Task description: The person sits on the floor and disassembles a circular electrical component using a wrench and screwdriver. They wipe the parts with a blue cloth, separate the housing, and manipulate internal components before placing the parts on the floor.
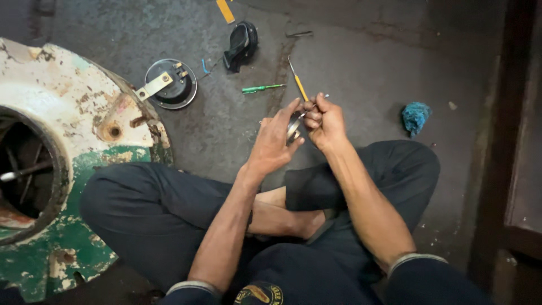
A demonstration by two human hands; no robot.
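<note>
Person sits cross-legged on a dark stained concrete floor (361, 62). Left hand (275, 141) is cupped round a small round shiny metal part (293, 129), fingers closed on its rim, held above the knees near centre. Right hand (324, 120) is fisted on a thin metal tool (314, 104), its tip at the part. On the floor beyond: yellow-handled screwdriver (298, 83), green-handled screwdriver (261, 88), round black horn w/ metal bracket (169, 83) far left, black cover piece (240, 45) — blue rag (415, 116) right. Big chipped white-and-green metal casing (62, 164) at left.
</note>
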